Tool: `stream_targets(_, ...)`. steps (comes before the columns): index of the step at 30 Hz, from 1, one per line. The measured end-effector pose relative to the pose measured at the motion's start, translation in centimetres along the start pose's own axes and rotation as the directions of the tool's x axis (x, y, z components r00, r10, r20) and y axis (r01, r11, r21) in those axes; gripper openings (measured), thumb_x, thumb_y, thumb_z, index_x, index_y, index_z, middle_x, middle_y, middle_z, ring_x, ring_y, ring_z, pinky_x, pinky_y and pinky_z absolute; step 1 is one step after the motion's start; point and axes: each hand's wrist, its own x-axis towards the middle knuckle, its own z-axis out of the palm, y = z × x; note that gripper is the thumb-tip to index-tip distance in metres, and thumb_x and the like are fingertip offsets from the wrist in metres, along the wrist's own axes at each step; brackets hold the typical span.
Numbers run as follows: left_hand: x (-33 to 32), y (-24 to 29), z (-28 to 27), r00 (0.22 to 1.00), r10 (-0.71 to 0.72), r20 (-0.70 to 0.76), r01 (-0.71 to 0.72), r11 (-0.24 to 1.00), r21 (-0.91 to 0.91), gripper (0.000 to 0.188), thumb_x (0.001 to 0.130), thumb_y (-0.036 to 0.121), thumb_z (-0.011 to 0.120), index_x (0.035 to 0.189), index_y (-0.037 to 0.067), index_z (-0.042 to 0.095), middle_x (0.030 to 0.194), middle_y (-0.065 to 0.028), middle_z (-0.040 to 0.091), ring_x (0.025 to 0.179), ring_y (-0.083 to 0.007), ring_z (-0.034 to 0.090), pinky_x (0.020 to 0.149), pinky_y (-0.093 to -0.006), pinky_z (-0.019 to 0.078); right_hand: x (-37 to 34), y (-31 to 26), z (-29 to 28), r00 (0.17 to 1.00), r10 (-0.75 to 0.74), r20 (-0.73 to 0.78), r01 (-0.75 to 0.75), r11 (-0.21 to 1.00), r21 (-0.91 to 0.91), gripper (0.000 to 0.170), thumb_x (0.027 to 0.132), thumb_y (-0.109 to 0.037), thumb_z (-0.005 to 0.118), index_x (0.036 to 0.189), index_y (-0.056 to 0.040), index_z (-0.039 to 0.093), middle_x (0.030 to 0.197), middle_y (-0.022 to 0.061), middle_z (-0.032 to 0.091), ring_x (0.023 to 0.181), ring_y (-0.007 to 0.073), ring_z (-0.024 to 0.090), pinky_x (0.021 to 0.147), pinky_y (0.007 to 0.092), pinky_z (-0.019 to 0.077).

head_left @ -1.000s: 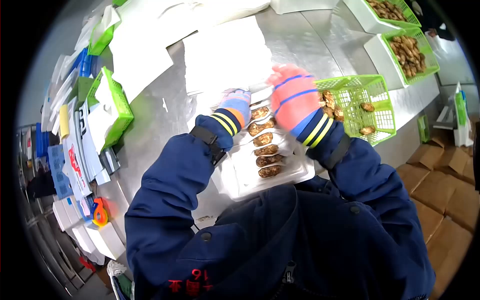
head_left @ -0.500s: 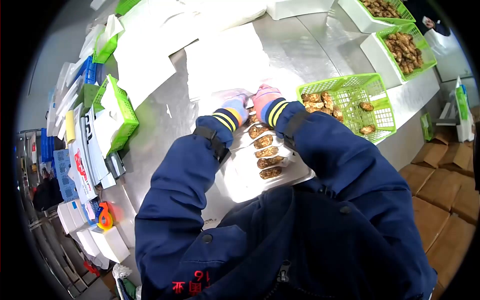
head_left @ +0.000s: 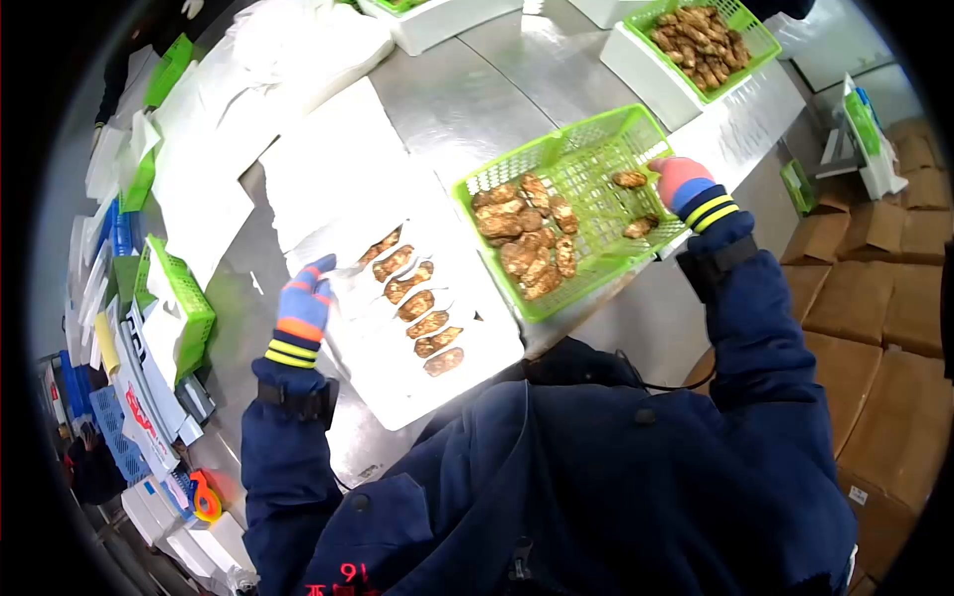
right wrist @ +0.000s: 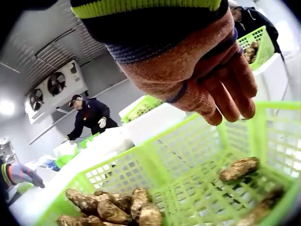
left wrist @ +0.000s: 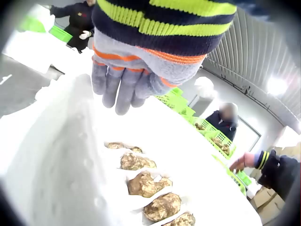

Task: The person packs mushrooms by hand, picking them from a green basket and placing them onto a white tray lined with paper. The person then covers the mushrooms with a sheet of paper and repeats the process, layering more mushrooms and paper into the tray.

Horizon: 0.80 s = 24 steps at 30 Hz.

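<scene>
My gloved left hand (head_left: 306, 301) is beside the left edge of a white foam box (head_left: 397, 387), its fingers fairly straight and holding nothing. In the box lies a row of several stubby, brown mottled mushroom-like pieces (head_left: 419, 305), separated by white paper. The left wrist view shows the hand (left wrist: 123, 82) above the far end of that row. Over the right end of a green lattice basket (head_left: 596, 219) hangs my gloved right hand (head_left: 686, 181). In the right wrist view its fingers (right wrist: 225, 96) bend loosely above a single piece (right wrist: 240, 169), apart from it.
More pieces (head_left: 527, 238) are heaped in the basket's left half. Another full green basket (head_left: 701, 50) stands on a white box at the back right. White paper sheets (head_left: 333, 164) cover the steel table beyond the foam box. Brown cartons (head_left: 884, 328) are stacked at right.
Both hands were together at the far end of the row. Now they are apart: the left at the box's left edge, the right over the basket. The head view has shifted.
</scene>
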Motion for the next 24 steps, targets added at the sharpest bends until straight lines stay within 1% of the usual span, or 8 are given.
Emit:
stream_targets(4,-1.5,-1.2,-0.1,0.937,0.128,-0.325,-0.071,0.981,0.182,0.044,0.076,-0.003,0.055,0.120,0.001,0.053,0.121,-0.0139,0.054,0.114,-0.0255,0.050,0.100,-0.0325,0.0352,-0.8,4.0,0.6,0.997,-0.020,0.068,0.010,0.989,0.150,0.040,0.073,-0.008,0.053,0.112,-0.0132,0.062,0.093,0.0171,0.065,0.090,0.0325,0.062,0.079,0.0381,0.0487)
stream_targets(6,-2.1,-2.6,1.3,0.887,0.170,-0.429,-0.029,0.949,0.315,0.055,0.072,0.001,0.061,0.126,0.000,0.046,0.127,-0.0156,0.048,0.120,-0.0288,0.043,0.103,-0.0349,0.0316,0.3,5.0,2.8,0.965,-0.189,0.183,0.164,0.976,0.141,0.035,0.073,-0.012,0.055,0.107,-0.0130,0.064,0.092,0.0158,0.066,0.086,0.0326,0.062,0.077,0.0389,0.0490)
stream_targets(9,-3.3,-5.1,3.2,0.893,-0.022,-0.449,0.125,0.971,0.202,0.064,0.071,-0.003,0.061,0.131,-0.001,0.039,0.130,-0.0150,0.044,0.122,-0.0239,0.041,0.105,-0.0341,0.0287,-0.1,3.6,4.7,0.895,-0.355,0.272,0.315,0.932,0.179,0.033,0.075,-0.020,0.054,0.105,-0.0111,0.065,0.093,0.0175,0.065,0.088,0.0339,0.062,0.078,0.0402,0.0486)
stream_targets(10,-3.6,-5.0,3.8,0.908,-0.056,-0.416,0.054,0.998,-0.018,0.067,0.072,-0.004,0.060,0.134,-0.001,0.034,0.132,-0.0155,0.042,0.121,-0.0234,0.041,0.104,-0.0332,0.0304,0.5,3.7,6.5,0.885,-0.389,0.255,0.350,0.918,0.188,0.033,0.077,-0.024,0.055,0.105,-0.0099,0.065,0.094,0.0181,0.065,0.088,0.0348,0.061,0.079,0.0406,0.0484)
stream_targets(12,-3.9,-6.0,4.2,0.893,-0.294,-0.341,0.192,0.933,-0.304,0.064,0.076,-0.005,0.056,0.135,-0.001,0.032,0.131,-0.0149,0.044,0.118,-0.0224,0.044,0.101,-0.0315,0.0324,1.4,2.8,7.5,0.856,-0.363,0.368,0.335,0.932,0.140,0.039,0.080,-0.037,0.057,0.102,-0.0057,0.064,0.093,0.0198,0.064,0.089,0.0364,0.061,0.078,0.0420,0.0483)
stream_targets(14,-4.1,-5.6,4.6,0.873,-0.371,-0.317,0.229,0.885,-0.406,0.061,0.078,-0.005,0.054,0.135,-0.001,0.032,0.130,-0.0152,0.045,0.117,-0.0222,0.045,0.100,-0.0305,0.0325,1.5,1.8,6.9,0.869,-0.341,0.358,0.340,0.938,0.069,0.035,0.074,-0.023,0.060,0.104,-0.0059,0.064,0.090,0.0224,0.062,0.088,0.0373,0.059,0.079,0.0425,0.0470)
stream_targets(19,-4.1,-6.0,5.2,0.890,-0.153,-0.429,0.167,0.986,-0.005,0.063,0.078,-0.002,0.054,0.136,-0.001,0.030,0.132,-0.0169,0.044,0.121,-0.0240,0.043,0.102,-0.0300,0.0310,3.7,3.0,9.2,0.861,-0.277,0.426,0.290,0.956,0.035,0.026,0.068,-0.023,0.070,0.087,-0.0051,0.069,0.087,0.0219,0.062,0.096,0.0338,0.056,0.084,0.0399,0.0458)
stream_targets(24,-3.8,-4.9,5.4,0.887,-0.174,-0.428,0.172,0.984,-0.043,0.064,0.078,0.001,0.054,0.137,-0.001,0.029,0.135,-0.0168,0.041,0.125,-0.0257,0.039,0.104,-0.0305,0.0288,3.4,3.7,8.5,0.872,-0.232,0.431,0.204,0.973,0.110,0.025,0.065,-0.019,0.067,0.086,-0.0044,0.067,0.084,0.0189,0.066,0.085,0.0349,0.062,0.074,0.0410,0.0497)
